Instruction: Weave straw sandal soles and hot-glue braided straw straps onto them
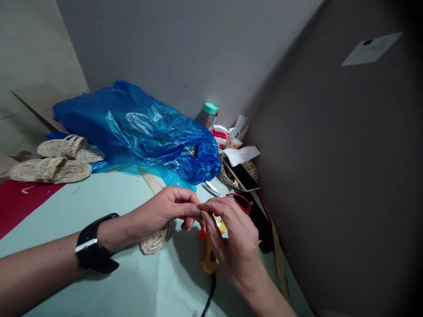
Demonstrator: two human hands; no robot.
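Note:
My left hand (176, 206) and my right hand (231, 229) meet fingertip to fingertip above the table. Each is pinched closed, and whatever sits between the fingertips is too small to make out. Below my right hand lies a yellow tool (209, 259) with a black cord, partly hidden. A coiled woven straw piece (155, 241) rests on the table under my left wrist, its upper part covered by the hand. Scissors with red handles (243, 201) lie just behind my right hand.
A large blue plastic bag (139, 127) fills the back of the pale green table (109, 198). Woven straw slippers (53, 169) sit at left near red cloth (29, 202). Behind the scissors, a basket (228, 175) holds a phone (243, 175). A bottle (209, 115) stands by the wall.

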